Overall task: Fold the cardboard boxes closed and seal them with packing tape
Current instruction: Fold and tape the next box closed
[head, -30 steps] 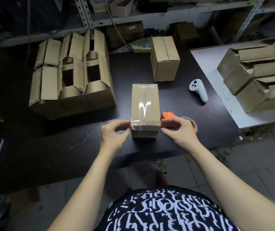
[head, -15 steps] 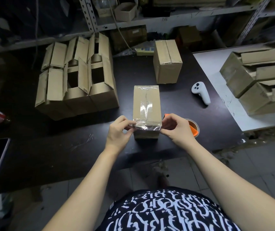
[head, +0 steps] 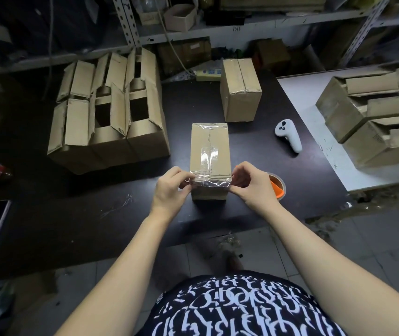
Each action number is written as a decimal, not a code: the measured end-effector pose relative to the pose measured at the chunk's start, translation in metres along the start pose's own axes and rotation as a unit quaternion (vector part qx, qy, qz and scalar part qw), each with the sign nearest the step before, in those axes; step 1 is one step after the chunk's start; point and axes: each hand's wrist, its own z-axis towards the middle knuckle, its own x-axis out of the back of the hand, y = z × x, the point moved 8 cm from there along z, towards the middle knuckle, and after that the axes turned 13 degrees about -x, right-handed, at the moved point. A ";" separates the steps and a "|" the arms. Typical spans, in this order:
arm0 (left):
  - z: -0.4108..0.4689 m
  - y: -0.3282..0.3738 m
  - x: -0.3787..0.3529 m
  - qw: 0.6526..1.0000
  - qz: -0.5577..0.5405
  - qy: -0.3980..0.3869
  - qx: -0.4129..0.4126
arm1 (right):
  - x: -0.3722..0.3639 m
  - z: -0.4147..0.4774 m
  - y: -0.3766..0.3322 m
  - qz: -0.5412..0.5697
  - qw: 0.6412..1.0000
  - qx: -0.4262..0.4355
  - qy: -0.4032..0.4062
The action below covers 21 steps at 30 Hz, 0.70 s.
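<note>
Vs 1 s ago, tape strip (head: 211, 183) folds further down over near edge of box (head: 209, 141) at table (head: 121, 202) front, left hand (head: 172, 190) & right hand (head: 251, 185) each w/ grip pinching an end, so this seam's approx sealed.

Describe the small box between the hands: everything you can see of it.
The small box is brown cardboard, closed, standing flat on the dark table near its front edge, long side pointing away. Glossy clear tape runs along its top seam and crosses the near edge. The left hand and right hand pinch that near strip's ends at the two near corners.
</note>
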 end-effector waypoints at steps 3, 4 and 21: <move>-0.001 -0.004 0.002 1.000 -0.030 0.006 0.007 | 0.000 -0.004 -0.005 -0.021 0.999 0.039 0.015; -0.001 -0.004 0.003 0.999 -0.042 0.007 0.009 | 0.000 -0.006 -0.006 -0.030 0.998 0.058 0.019; -0.001 0.002 0.000 0.997 -0.014 -0.004 -0.069 | 0.004 -0.011 -0.004 -0.083 0.980 0.175 0.046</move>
